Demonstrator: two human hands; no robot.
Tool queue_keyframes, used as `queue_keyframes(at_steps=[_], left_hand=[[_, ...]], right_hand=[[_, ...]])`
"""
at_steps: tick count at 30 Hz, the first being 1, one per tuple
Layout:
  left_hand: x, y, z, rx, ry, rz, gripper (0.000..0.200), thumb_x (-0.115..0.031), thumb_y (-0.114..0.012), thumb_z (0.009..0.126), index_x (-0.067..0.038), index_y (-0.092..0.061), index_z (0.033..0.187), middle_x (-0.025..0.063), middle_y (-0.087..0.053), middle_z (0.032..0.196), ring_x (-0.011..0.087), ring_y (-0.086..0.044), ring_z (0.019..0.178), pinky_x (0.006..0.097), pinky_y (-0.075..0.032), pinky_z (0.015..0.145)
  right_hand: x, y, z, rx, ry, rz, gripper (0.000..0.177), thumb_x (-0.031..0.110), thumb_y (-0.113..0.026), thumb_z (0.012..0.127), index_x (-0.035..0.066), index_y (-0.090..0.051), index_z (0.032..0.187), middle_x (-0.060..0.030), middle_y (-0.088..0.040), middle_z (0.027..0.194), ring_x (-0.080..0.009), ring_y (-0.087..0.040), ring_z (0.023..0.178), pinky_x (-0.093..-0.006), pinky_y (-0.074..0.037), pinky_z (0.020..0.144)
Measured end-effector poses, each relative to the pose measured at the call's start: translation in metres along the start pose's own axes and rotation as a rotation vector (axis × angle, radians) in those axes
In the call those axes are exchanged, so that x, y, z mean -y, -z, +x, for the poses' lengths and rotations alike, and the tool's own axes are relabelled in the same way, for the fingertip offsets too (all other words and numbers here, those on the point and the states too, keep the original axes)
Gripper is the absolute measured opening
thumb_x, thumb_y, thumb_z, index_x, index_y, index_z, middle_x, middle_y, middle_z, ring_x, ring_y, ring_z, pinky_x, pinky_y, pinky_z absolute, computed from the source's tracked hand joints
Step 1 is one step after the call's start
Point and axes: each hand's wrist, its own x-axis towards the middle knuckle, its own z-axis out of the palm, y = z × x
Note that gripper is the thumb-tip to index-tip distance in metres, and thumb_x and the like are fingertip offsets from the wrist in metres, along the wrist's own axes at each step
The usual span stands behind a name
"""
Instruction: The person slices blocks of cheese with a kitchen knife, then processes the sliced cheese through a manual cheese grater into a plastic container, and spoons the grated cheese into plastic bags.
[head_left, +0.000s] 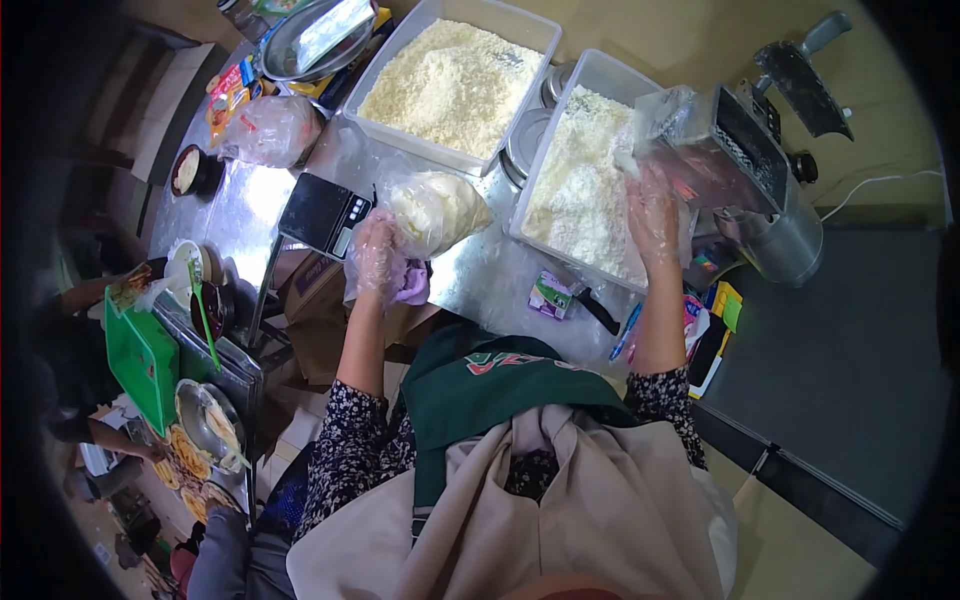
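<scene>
My left hand (378,255), in a clear plastic glove, is closed at the left edge of a clear plastic bag (455,212) that holds a pale, creamy mass. A lilac cloth (412,284) lies just beside that hand. My right hand (652,218), also gloved, reaches over the right side of a plastic tub (522,212) of white flour (578,190). Its fingers look stretched toward the flour, and their whitish tips blur into it. A black digital scale (318,212) sits left of the bag.
A second tub (350,108) holds yellowish crumbly powder (440,85). To the right stands a boxy metal machine (735,150). A black-handled knife (597,311) and a small purple box (550,296) lie near the front edge. At left, people work beside a green tray (142,365) and metal bowl (205,420).
</scene>
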Motion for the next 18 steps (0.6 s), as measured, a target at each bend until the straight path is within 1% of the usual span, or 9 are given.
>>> queue_keyframes(at_steps=[1, 3, 7, 9, 12, 14, 15, 16, 18], left_hand=[[-0.003, 0.002, -0.005, -0.001, -0.015, -0.067, 0.005, -0.011, -0.051, 0.087, -0.008, -0.055, 0.086, -0.0029, -0.047, 0.071, 0.0065, -0.043, 0.064, 0.0209, -0.034, 0.059], [-0.008, 0.006, -0.013, -0.006, -0.035, -0.134, 0.004, -0.01, -0.051, 0.087, -0.008, -0.054, 0.086, -0.0029, -0.047, 0.07, 0.0061, -0.043, 0.063, 0.0201, -0.033, 0.059], [-0.009, 0.011, -0.025, -0.058, -0.031, -0.102, 0.003, -0.006, -0.05, 0.086, -0.008, -0.052, 0.087, -0.0024, -0.048, 0.071, 0.0053, -0.043, 0.063, 0.0179, -0.034, 0.059], [-0.004, 0.014, -0.027, -0.081, -0.072, -0.138, 0.004, -0.006, -0.05, 0.086, -0.008, -0.052, 0.088, -0.0022, -0.049, 0.071, 0.0055, -0.045, 0.064, 0.019, -0.036, 0.061], [0.0, 0.018, -0.028, -0.062, -0.138, -0.076, 0.003, -0.006, -0.052, 0.086, -0.005, -0.052, 0.088, -0.0015, -0.053, 0.073, 0.0091, -0.05, 0.069, 0.0208, -0.04, 0.066], [0.002, 0.025, -0.026, -0.106, -0.238, 0.177, 0.005, -0.007, -0.053, 0.086, -0.003, -0.052, 0.089, 0.0012, -0.055, 0.079, 0.0119, -0.052, 0.074, 0.0232, -0.042, 0.07], [0.004, 0.026, -0.023, -0.142, -0.337, 0.429, 0.008, -0.008, -0.054, 0.086, -0.001, -0.052, 0.09, 0.0039, -0.057, 0.086, 0.0146, -0.055, 0.078, 0.0257, -0.044, 0.075], [0.005, 0.026, -0.021, -0.129, -0.332, 0.419, 0.008, -0.008, -0.054, 0.086, -0.001, -0.052, 0.09, 0.0039, -0.057, 0.086, 0.0146, -0.055, 0.078, 0.0257, -0.044, 0.075], [0.002, 0.022, -0.02, -0.28, -0.501, 0.735, 0.016, -0.012, -0.057, 0.087, 0.002, -0.053, 0.094, 0.0117, -0.057, 0.109, 0.0186, -0.057, 0.094, 0.0294, -0.044, 0.086]], right_hand=[[0.018, 0.009, 0.001, 0.011, 0.003, 0.002, 0.031, 0.021, -0.051, 0.092, 0.0, -0.059, 0.113, -0.0195, -0.06, 0.11, -0.0349, -0.057, 0.103, -0.0407, -0.044, 0.09], [0.066, 0.018, 0.006, 0.136, -0.096, 0.403, 0.03, 0.022, -0.049, 0.095, 0.003, -0.06, 0.115, -0.0134, -0.063, 0.105, -0.0247, -0.061, 0.094, -0.0359, -0.047, 0.084], [0.115, -0.05, 0.004, 0.628, 0.121, 1.093, 0.034, 0.022, -0.046, 0.099, 0.003, -0.054, 0.125, -0.0074, -0.063, 0.108, -0.0137, -0.06, 0.088, -0.0275, -0.05, 0.079], [0.154, -0.099, -0.003, 0.837, -0.085, 1.574, 0.028, 0.017, -0.052, 0.094, 0.003, -0.057, 0.117, -0.0113, -0.063, 0.109, -0.0108, -0.061, 0.09, -0.0256, -0.051, 0.08], [0.187, -0.139, -0.01, 0.913, 0.003, 1.44, 0.034, 0.021, -0.057, 0.091, 0.0, -0.053, 0.117, -0.0158, -0.062, 0.113, -0.0189, -0.063, 0.094, -0.0303, -0.051, 0.083], [0.205, -0.117, -0.011, 0.652, 0.494, 0.314, 0.037, 0.023, -0.061, 0.086, 0.0, -0.054, 0.113, -0.0204, -0.061, 0.112, -0.029, -0.063, 0.097, -0.0363, -0.05, 0.088], [0.193, -0.156, -0.023, 0.619, 0.392, 0.45, 0.034, 0.022, -0.062, 0.081, 0.0, -0.058, 0.107, -0.0228, -0.06, 0.11, -0.0353, -0.059, 0.103, -0.0393, -0.046, 0.092], [0.186, -0.147, -0.025, 0.616, 0.382, 0.438, 0.034, 0.022, -0.062, 0.081, 0.0, -0.058, 0.107, -0.0228, -0.06, 0.11, -0.0353, -0.059, 0.103, -0.0393, -0.046, 0.092], [0.168, -0.111, -0.035, 0.416, 0.602, 0.575, 0.042, 0.014, -0.054, 0.084, 0.0, -0.051, 0.123, -0.0196, -0.057, 0.117, -0.0353, -0.056, 0.109, -0.0413, -0.043, 0.097]])
